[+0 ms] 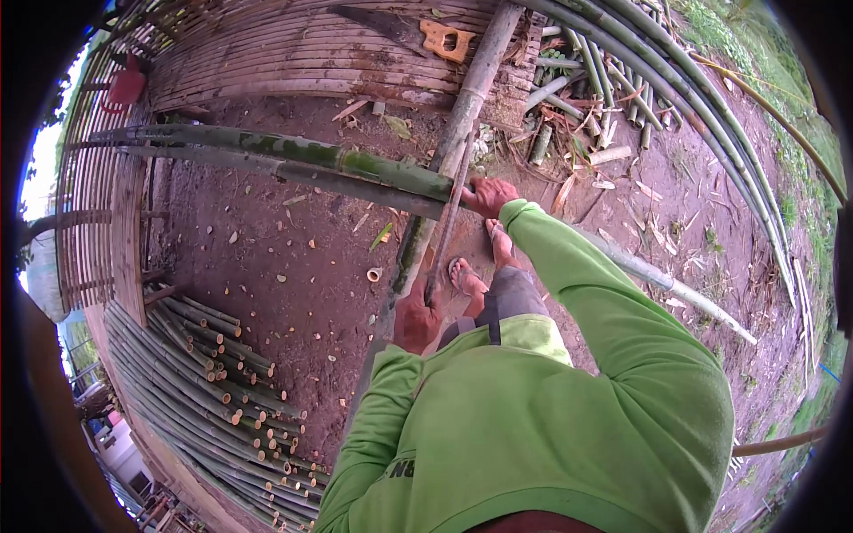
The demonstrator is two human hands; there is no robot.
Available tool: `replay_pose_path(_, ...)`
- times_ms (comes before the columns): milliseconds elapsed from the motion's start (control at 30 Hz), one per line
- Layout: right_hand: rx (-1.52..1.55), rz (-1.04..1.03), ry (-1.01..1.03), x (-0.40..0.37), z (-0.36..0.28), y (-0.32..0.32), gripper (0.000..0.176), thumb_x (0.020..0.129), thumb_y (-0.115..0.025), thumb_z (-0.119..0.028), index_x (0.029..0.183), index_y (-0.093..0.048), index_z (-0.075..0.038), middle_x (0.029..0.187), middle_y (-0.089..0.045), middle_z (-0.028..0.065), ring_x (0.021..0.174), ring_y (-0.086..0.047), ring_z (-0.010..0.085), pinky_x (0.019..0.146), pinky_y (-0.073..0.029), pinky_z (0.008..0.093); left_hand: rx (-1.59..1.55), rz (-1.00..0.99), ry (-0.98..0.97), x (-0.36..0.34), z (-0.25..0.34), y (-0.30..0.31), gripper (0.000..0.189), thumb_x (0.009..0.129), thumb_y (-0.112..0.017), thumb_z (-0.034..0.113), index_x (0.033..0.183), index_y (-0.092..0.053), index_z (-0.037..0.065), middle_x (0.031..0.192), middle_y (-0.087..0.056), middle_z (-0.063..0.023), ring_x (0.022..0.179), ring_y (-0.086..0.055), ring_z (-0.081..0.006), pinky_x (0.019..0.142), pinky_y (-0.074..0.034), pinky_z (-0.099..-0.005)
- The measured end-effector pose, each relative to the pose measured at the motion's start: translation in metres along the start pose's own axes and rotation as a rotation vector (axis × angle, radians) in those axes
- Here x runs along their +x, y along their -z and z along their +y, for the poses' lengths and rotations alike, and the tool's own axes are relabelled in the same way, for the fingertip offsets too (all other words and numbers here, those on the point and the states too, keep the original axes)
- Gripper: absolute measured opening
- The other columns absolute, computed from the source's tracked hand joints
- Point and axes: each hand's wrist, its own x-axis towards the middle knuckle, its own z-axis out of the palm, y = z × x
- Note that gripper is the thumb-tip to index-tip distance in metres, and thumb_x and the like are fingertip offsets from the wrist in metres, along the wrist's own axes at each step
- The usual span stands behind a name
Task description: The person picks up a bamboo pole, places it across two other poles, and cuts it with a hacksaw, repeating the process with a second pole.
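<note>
Left hand [416,320]: clenched round the lower end of a long thin tool [449,222].
Right hand [487,195]: grasped the near end of the green bamboo pole [302,151].
Green bamboo pole: held above bare soil, parted lengthwise into two strips, crossing a grey pole [471,89].
Surroundings: cut bamboo stack [222,364] lower left; handsaw [447,40] above.
</note>
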Motion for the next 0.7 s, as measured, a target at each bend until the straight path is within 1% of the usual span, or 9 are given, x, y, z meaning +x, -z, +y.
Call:
replay_pose_path(167,0.054,0.000,-0.026,-0.005,0.007,-0.013,0.076,0.086,-0.031,-0.070,0.103,-0.064,-0.003,0.091,-0.065,0.0270,0.091,-0.063,0.0419,0.081,-0.047,0.0502,0.063,-0.125,0.118,-0.050,-0.019,0.026,0.015,0.088,-0.057,0.018,0.086,-0.050,0.005,0.064,-0.053,-0.0234,0.062,-0.056,-0.0446,0.050,-0.041,-0.0461)
replay_pose_path(267,0.086,0.011,-0.008,0.001,0.023,-0.012,0.075,0.087,-0.031,-0.068,0.104,-0.064,-0.003,0.092,-0.065,0.0264,0.091,-0.063,0.0419,0.082,-0.046,0.0498,0.044,-0.085,-0.031,-0.035,-0.023,0.010,0.016,0.086,-0.060,0.015,0.084,-0.046,0.006,0.064,-0.056,-0.0233,0.065,-0.059,-0.0453,0.050,-0.043,-0.0492)
replay_pose_path(300,0.072,0.028,-0.014,-0.001,0.030,-0.008,0.074,0.088,-0.030,-0.067,0.104,-0.064,-0.003,0.093,-0.065,0.0263,0.092,-0.063,0.0420,0.082,-0.046,0.0496,-0.003,-0.067,-0.068,-0.031,-0.021,0.005,0.015,0.087,-0.058,0.018,0.083,-0.049,0.006,0.061,-0.053,-0.0211,0.063,-0.057,-0.0451,0.049,-0.041,-0.0465)
replay_pose_path(333,0.055,0.040,-0.023,-0.007,0.035,-0.006,0.074,0.089,-0.030,-0.066,0.104,-0.064,-0.002,0.093,-0.065,0.0262,0.092,-0.063,0.0420,0.082,-0.046,0.0495,-0.021,-0.088,-0.028,-0.035,-0.018,0.004,0.016,0.087,-0.058,0.018,0.083,-0.049,0.006,0.060,-0.052,-0.0211,0.063,-0.057,-0.0453,0.049,-0.041,-0.0466)
replay_pose_path(367,0.059,0.037,-0.047,-0.013,0.038,-0.005,0.068,0.085,-0.041,-0.064,0.109,-0.063,-0.005,0.095,-0.065,0.0258,0.092,-0.063,0.0410,0.082,-0.046,0.0495,-0.045,-0.102,0.009,-0.036,-0.009,0.005,0.017,0.088,-0.058,0.019,0.082,-0.049,0.006,0.060,-0.052,-0.0211,0.063,-0.057,-0.0455,0.049,-0.041,-0.0468)
replay_pose_path(467,-0.044,0.019,0.046,-0.042,0.040,-0.007,0.068,0.077,-0.054,-0.066,0.102,-0.060,-0.003,0.095,-0.066,0.0230,0.093,-0.063,0.0389,0.084,-0.046,0.0493,-0.056,-0.120,0.042,-0.047,0.004,0.009,0.020,0.089,-0.058,0.021,0.081,-0.048,0.006,0.058,-0.051,-0.0208,0.061,-0.056,-0.0452,0.048,-0.040,-0.0469)
replay_pose_path(500,-0.067,0.022,0.018,-0.046,0.034,-0.008,0.061,0.069,-0.069,-0.054,0.105,-0.058,-0.005,0.096,-0.067,0.0198,0.093,-0.064,0.0369,0.083,-0.048,0.0477,-0.039,-0.127,0.037,-0.051,0.004,0.013,0.021,0.090,-0.058,0.022,0.080,-0.048,0.006,0.058,-0.051,-0.0206,0.060,-0.055,-0.0450,0.048,-0.040,-0.0469)
replay_pose_path(633,-0.104,0.010,-0.068,-0.043,0.033,-0.023,0.047,0.063,-0.071,-0.029,0.105,-0.062,-0.009,0.097,-0.068,0.0158,0.095,-0.065,0.0324,0.085,-0.052,0.0417,0.025,-0.143,0.068,-0.063,0.004,0.024,0.023,0.091,-0.058,0.022,0.079,-0.047,0.005,0.058,-0.051,-0.0210,0.058,-0.055,-0.0442,0.047,-0.039,-0.0470)
replay_pose_path(700,-0.101,-0.023,-0.082,-0.052,0.035,-0.025,0.047,0.063,-0.071,-0.030,0.105,-0.063,-0.010,0.098,-0.068,0.0154,0.096,-0.065,0.0319,0.086,-0.052,0.0416,0.076,-0.164,0.099,-0.071,0.006,0.033,0.023,0.090,-0.060,0.021,0.079,-0.047,0.005,0.059,-0.054,-0.0220,0.060,-0.058,-0.0445,0.047,-0.040,-0.0476)
